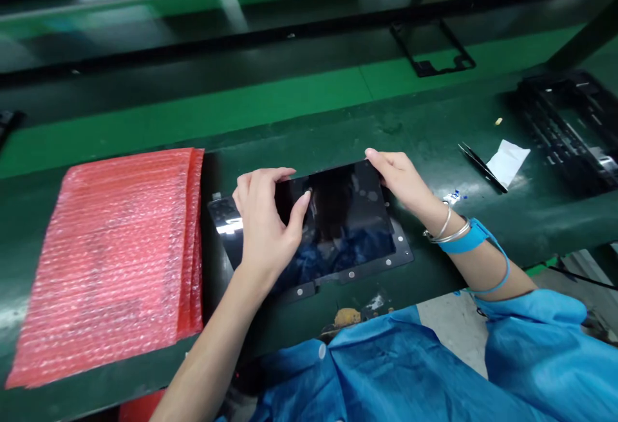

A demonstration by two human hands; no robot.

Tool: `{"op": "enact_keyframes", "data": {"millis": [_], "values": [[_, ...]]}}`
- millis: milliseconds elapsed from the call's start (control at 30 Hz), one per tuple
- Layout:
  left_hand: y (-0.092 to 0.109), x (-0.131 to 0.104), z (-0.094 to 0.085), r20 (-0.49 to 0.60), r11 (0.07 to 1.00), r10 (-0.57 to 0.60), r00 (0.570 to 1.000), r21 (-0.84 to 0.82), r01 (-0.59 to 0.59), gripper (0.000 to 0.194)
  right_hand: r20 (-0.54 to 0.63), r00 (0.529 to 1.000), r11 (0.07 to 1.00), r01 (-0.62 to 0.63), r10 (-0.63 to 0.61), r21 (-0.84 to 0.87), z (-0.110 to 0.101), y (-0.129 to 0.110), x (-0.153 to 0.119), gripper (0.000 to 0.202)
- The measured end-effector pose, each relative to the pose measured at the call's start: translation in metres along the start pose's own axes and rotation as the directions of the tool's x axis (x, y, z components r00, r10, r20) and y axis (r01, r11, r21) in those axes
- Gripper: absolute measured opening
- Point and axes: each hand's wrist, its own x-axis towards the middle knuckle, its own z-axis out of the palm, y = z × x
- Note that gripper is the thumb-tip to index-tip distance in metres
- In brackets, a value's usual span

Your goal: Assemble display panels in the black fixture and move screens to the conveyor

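A glossy black display panel (338, 216) lies over a dark frame with round silver spots (403, 256) along its lower and right edges. My left hand (265, 219) is over the panel's left part, fingers bent toward the top edge, thumb and forefinger apart. At the upper right corner, my right hand (398, 174) is closed on the panel's edge, thumb on top; its other fingertips are partly hidden. A blue wrist strap (463, 238) and silver bangles circle my right wrist.
Red bubble-wrap bags (116, 255) are stacked left of the panel. Tweezers (483, 168) lie against a white paper piece (509, 161) on the right. Black frame parts (570, 132) sit at the far right. Behind, a black bracket (434, 49) rests on the green surface (309, 91).
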Motion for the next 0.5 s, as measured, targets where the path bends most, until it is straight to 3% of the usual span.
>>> {"op": "enact_keyframes", "data": {"millis": [67, 200, 300, 367, 433, 500], "values": [[0.003, -0.003, -0.012, 0.0, 0.998, 0.0, 1.0, -0.056, 0.0, 0.022, 0.05, 0.998, 0.992, -0.034, 0.028, 0.118, 0.002, -0.001, -0.004, 0.068], [-0.008, -0.011, -0.031, 0.014, 0.988, -0.07, 0.997, -0.14, 0.071, 0.024, 0.041, 0.998, 0.976, -0.056, 0.048, 0.212, 0.006, -0.003, -0.009, 0.07], [-0.026, -0.019, -0.04, -0.095, 0.961, -0.196, 0.976, -0.219, 0.172, 0.027, 0.016, 0.999, 0.962, -0.052, 0.05, 0.268, 0.009, -0.003, -0.009, 0.069], [-0.039, -0.023, -0.04, -0.113, 0.871, -0.365, 0.924, -0.392, 0.296, 0.026, -0.003, 0.998, 0.957, -0.055, 0.058, 0.284, 0.011, -0.002, -0.008, 0.069], [-0.047, -0.025, -0.035, 0.008, 0.666, -0.56, 0.829, -0.591, 0.455, 0.023, -0.025, 0.998, 0.952, -0.054, 0.065, 0.301, 0.013, -0.001, -0.008, 0.069], [-0.05, -0.026, -0.028, 0.134, 0.437, -0.679, 0.722, -0.717, 0.543, 0.033, -0.05, 0.996, 0.944, -0.051, 0.071, 0.326, 0.015, -0.001, -0.007, 0.069]]}}
